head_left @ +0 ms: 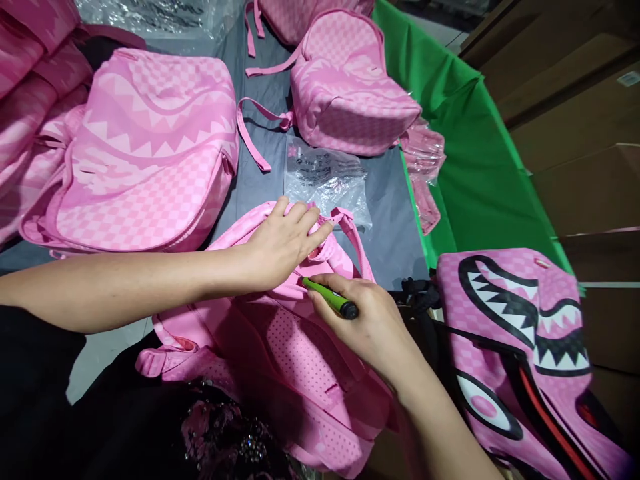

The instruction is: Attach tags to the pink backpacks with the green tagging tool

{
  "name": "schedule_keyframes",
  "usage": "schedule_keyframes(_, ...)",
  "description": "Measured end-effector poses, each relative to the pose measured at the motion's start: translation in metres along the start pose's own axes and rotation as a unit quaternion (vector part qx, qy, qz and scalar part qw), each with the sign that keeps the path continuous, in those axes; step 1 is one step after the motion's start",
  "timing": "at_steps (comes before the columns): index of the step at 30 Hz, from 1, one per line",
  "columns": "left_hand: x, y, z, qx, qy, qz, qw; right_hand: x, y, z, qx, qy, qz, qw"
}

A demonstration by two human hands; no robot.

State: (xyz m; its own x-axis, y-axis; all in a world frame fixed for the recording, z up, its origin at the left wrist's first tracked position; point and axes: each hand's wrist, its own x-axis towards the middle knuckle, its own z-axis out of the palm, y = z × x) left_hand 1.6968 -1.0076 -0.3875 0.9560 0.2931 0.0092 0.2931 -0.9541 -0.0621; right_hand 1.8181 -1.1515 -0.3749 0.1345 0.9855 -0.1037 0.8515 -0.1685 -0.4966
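A pink backpack (280,347) lies back-side up in front of me, its mesh padding facing the camera. My left hand (283,240) presses on its top edge near the carry loop, fingers curled over the fabric. My right hand (367,320) holds a green tool with a black end (333,300), its tip touching the backpack just below my left hand.
Two more pink checkered backpacks lie on the grey table, one (145,153) at left and one (350,93) at the back. A clear plastic bag (325,177) lies between them. A pink backpack with a black-and-white shark mouth (525,347) sits at right, beside green cloth (465,147).
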Motion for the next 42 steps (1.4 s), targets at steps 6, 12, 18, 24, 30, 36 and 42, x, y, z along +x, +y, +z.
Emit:
schedule_keyframes(6,0.001,0.0,0.0,0.002,-0.002,-0.001,1.0,0.0,-0.003,-0.004,0.007,-0.006,0.0,1.0)
schedule_keyframes(12,0.001,0.002,0.0,-0.011,-0.013,0.0,1.0,0.001,-0.004,-0.003,0.043,0.001,0.018,0.999)
schedule_keyframes(18,0.001,-0.012,-0.02,-0.022,-0.081,0.029,0.996,-0.01,-0.007,0.015,0.086,0.07,0.053,0.992)
schedule_keyframes(24,-0.023,-0.028,-0.04,-0.038,-0.178,-0.021,0.983,-0.038,-0.035,0.049,0.131,0.244,-0.092,0.956)
schedule_keyframes(30,-0.048,-0.042,-0.022,-0.056,-0.239,-0.054,0.968,-0.038,-0.059,0.067,0.107,0.198,-0.135,0.965)
schedule_keyframes(36,-0.063,-0.048,-0.016,-0.109,-0.184,-0.029,0.976,-0.032,-0.052,0.071,0.069,0.215,-0.154,0.962)
schedule_keyframes(42,-0.074,-0.055,-0.013,-0.128,-0.192,-0.087,0.969,-0.032,-0.051,0.069,0.076,0.181,-0.154,0.968)
